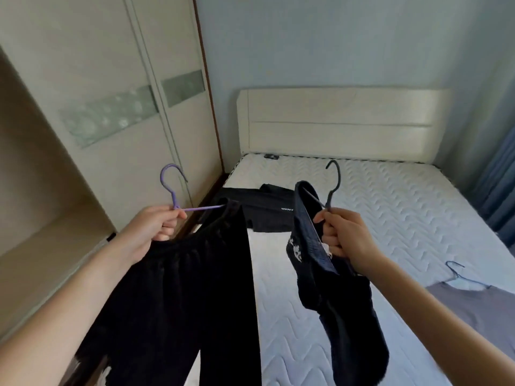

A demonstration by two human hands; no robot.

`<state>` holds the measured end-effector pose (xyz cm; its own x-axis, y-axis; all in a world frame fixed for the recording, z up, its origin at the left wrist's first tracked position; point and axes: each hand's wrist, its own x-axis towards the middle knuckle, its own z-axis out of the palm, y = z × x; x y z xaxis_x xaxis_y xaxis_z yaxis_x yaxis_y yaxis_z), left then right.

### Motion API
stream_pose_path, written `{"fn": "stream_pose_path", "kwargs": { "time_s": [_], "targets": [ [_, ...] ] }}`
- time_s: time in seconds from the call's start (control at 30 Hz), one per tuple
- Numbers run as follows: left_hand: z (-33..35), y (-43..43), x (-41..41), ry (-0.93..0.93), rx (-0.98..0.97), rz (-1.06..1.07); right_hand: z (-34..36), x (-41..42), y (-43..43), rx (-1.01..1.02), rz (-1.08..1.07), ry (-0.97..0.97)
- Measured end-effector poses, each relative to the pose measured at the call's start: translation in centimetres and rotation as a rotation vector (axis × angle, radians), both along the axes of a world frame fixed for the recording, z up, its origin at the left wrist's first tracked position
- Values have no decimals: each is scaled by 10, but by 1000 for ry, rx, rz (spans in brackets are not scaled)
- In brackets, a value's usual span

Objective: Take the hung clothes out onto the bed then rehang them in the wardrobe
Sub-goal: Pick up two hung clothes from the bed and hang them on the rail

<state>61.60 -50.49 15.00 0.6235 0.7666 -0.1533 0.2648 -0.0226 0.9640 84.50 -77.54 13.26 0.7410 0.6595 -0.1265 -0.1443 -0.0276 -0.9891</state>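
My left hand [152,228] grips a purple hanger [174,190] at its neck, and black trousers [181,302] hang from it down past the frame's bottom edge. My right hand [344,232] grips a dark grey hanger [333,182] that carries a dark navy garment [328,274] with a white print. Both are held up over the near left part of the bed [376,218], which has a white quilted mattress. The open wardrobe [41,190] stands at the left.
A black garment [267,210] with small white lettering lies on the mattress ahead. A grey garment on a hanger [471,302] lies at the bed's right edge. The cream headboard [334,123] stands at the far end. Blue curtains [501,190] hang at the right.
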Motion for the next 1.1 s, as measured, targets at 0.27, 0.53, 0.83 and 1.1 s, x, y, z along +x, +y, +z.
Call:
{"fn": "stream_pose_path", "kwargs": {
  "time_s": [0.27, 0.53, 0.83, 1.1],
  "targets": [
    [64, -51, -128, -204, -2, 254, 71, -95, 21, 98, 249, -96],
    [64, -90, -309, -334, 12, 537, 60, -226, 74, 75, 583, -101],
    [40, -107, -535, -413, -17, 756, 30, -403, 166, 7, 707, -42],
    [-18, -76, -668, -260, 43, 799, -42, -522, 221, -104, 672, -40]
  ]
}}
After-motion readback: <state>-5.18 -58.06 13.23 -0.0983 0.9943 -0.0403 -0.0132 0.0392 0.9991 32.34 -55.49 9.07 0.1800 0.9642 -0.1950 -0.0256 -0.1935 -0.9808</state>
